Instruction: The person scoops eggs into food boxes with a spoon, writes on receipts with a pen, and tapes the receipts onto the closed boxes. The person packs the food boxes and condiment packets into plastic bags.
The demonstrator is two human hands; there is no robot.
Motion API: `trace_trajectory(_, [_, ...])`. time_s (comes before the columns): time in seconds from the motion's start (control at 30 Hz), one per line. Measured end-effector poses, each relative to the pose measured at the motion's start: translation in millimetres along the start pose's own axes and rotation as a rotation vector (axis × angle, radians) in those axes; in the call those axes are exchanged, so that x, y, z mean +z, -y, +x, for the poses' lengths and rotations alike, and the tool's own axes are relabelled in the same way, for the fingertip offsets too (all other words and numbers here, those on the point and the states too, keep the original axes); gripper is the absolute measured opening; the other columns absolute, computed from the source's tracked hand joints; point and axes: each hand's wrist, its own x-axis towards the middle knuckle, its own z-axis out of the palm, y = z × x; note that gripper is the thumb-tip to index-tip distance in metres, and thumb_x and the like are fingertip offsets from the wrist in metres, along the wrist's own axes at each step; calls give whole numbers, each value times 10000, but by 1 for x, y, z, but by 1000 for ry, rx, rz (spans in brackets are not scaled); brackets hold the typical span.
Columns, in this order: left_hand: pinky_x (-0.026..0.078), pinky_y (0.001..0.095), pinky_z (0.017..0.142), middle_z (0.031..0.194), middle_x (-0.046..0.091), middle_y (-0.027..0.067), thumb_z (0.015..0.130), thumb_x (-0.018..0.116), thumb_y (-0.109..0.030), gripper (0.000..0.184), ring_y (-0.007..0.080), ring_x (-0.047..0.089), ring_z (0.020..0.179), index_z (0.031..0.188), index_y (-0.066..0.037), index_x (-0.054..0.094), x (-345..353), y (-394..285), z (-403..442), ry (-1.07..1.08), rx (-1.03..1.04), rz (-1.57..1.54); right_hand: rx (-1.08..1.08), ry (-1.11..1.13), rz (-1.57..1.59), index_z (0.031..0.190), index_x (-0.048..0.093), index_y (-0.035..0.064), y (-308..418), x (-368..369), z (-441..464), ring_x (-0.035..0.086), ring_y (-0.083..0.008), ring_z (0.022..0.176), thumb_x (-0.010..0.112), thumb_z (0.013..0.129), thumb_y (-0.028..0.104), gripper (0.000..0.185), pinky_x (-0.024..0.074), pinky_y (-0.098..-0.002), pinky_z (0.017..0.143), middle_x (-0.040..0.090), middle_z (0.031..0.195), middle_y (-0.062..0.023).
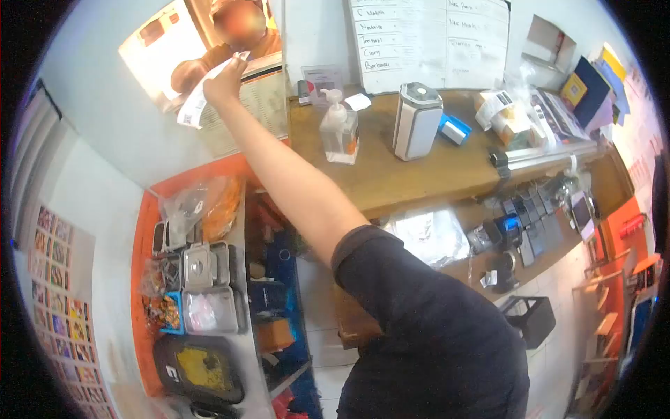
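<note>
My right hand, at the end of a stretched-out arm, is at the wall opening at upper left. Its fingers are closed on a long white paper slip, a printed receipt, which hangs down left of the hand with a square code near its lower end. Beyond it, another person stands at the opening, with an arm and hand close behind the slip; I cannot tell whether they touch it. My left hand is out of view.
On the wooden counter stand a pump bottle, a tall grey-white device and a small blue-and-white box. Steel containers and a black tray line the left shelf. A whiteboard leans behind.
</note>
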Motion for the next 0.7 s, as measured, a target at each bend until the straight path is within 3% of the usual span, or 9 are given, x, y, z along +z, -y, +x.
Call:
trace_trajectory(0.03, [451, 441, 957, 1169, 660, 185, 974, 509, -313, 374, 313, 613, 1083, 1204, -32, 601, -12, -6, 2, -14, -11, 2, 6, -22, -13, 1401, 210, -182, -3, -2, 2, 269, -459, 1376, 582, 722, -41, 787, 280, -442, 1160, 259, 1415, -296])
trace_trajectory(0.1, [444, 442, 969, 1175, 658, 184, 974, 510, -321, 379, 314, 608, 1095, 1200, -33, 607, -39, -10, 5, -43, -27, 5, 68, 63, -34, 1442, 116, -194, -1, -5, -3, 58, -460, 1469, 596, 822, 14, 810, 96, -439, 1223, 71, 1543, -362])
trace_trajectory(0.13, [441, 443, 975, 1178, 657, 184, 973, 510, -325, 382, 314, 605, 1101, 1199, -34, 610, -53, -10, 4, -63, -27, -5, -62, -190, -128, 1370, 220, -202, -37, 27, 6, 278, -445, 1348, 592, 731, 10, 769, 292, -444, 1143, 248, 1417, -319])
trace_trajectory(0.4, [415, 451, 1025, 1204, 649, 182, 970, 514, -357, 403, 314, 585, 1150, 1185, -39, 634, -126, 90, -58, -298, 53, -203, -296, 329, -587, 1292, 352, -133, -79, 26, 17, 384, -383, 1241, 573, 790, 58, 581, 359, -420, 1064, 371, 1321, -256])
trace_trajectory(0.53, [403, 454, 1049, 1217, 646, 181, 968, 515, -373, 414, 314, 575, 1175, 1179, -41, 647, -104, 181, -99, -490, 168, 277, -376, 601, -634, 1253, 418, -99, -156, 39, 45, 437, -353, 1187, 563, 819, 82, 493, 393, -408, 1024, 432, 1273, -225])
trace_trajectory(0.57, [488, 417, 931, 1166, 644, 181, 956, 568, -323, 432, 305, 621, 1059, 1260, -16, 565, -105, 217, -71, -483, 141, 633, -369, 623, -618, 1244, 434, -91, -176, 52, 51, 450, -345, 1174, 561, 826, 88, 471, 401, -405, 1014, 447, 1261, -217])
trace_trajectory(0.6, [415, 451, 1034, 1273, 606, 209, 966, 499, -401, 463, 363, 557, 1187, 1205, -26, 628, -94, 169, -113, -425, 130, 307, -357, 625, -607, 1234, 450, -82, -193, 66, 54, 463, -337, 1160, 559, 834, 94, 450, 410, -402, 1004, 463, 1249, -210])
trace_trajectory(0.63, [448, 448, 983, 1196, 638, 211, 963, 513, -362, 414, 365, 592, 1118, 1162, -19, 636, -87, 177, -110, -464, 158, -128, -340, 608, -597, 1224, 467, -73, -197, 80, 50, 476, -330, 1147, 556, 841, 100, 430, 418, -399, 994, 478, 1237, -202])
trace_trajectory(0.7, [561, 350, 661, 960, 704, 109, 936, 615, -247, 359, 181, 683, 781, 1237, -52, 589, -68, 171, -156, -456, 46, -403, -317, 567, -563, 1205, 500, -56, -197, 97, 37, 503, -314, 1120, 551, 856, 112, 391, 435, -393, 974, 508, 1213, -186])
